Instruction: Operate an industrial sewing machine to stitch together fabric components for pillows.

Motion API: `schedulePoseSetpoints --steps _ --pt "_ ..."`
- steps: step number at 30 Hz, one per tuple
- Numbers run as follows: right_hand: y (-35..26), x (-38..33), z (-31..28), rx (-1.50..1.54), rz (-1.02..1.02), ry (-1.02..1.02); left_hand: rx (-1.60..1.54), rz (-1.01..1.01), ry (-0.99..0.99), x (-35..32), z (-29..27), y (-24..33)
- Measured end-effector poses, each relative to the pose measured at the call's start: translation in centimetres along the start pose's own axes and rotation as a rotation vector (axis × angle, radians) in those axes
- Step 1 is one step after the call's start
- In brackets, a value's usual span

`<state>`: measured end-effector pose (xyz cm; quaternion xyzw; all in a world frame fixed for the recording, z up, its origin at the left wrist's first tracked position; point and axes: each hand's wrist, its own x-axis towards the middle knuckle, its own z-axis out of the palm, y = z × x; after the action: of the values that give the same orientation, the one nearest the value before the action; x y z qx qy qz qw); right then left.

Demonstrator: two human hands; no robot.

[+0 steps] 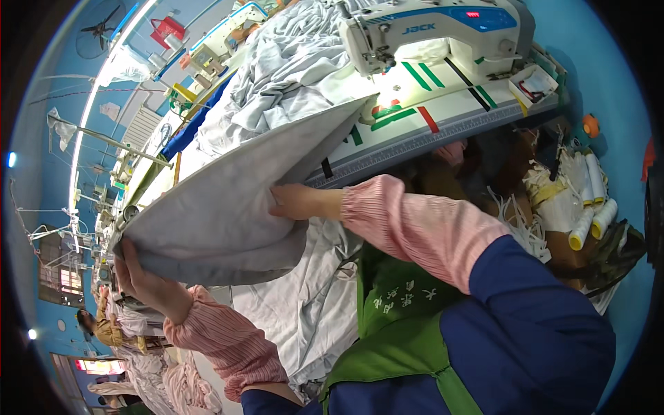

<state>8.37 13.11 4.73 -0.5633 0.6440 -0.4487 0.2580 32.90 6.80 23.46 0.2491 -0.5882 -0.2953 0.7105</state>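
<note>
A folded piece of grey fabric (228, 187) is held up in front of me, its tip reaching toward the sewing table (443, 117). My left hand (135, 273) grips the fabric's lower left corner. My right hand (294, 200) pinches its right edge, fingers tucked between the layers. Both forearms wear pink ribbed sleeve covers. A white and blue sewing machine (429, 31) stands on the table behind the fabric.
More grey cloth (283, 69) is heaped left of the machine and hangs over my lap (304, 311). Yellow and white thread cones (591, 214) lie at the right. A small tray (532, 83) sits at the table's right end. Another person (104, 328) works at lower left.
</note>
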Motion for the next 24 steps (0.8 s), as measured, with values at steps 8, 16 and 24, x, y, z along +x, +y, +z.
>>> schedulePoseSetpoints --steps 8,16,24 --pt "-5.9 -2.0 -10.8 -0.407 -0.378 0.407 0.322 0.382 -0.193 2.7 -4.4 -5.8" --pt "-7.3 2.0 -13.9 -0.415 -0.444 0.030 -0.114 -0.036 -0.068 1.6 -2.9 -4.7" --pt "-2.9 -15.1 -15.0 -0.449 -0.643 0.368 0.031 0.409 -0.677 -4.2 -1.6 -2.0"
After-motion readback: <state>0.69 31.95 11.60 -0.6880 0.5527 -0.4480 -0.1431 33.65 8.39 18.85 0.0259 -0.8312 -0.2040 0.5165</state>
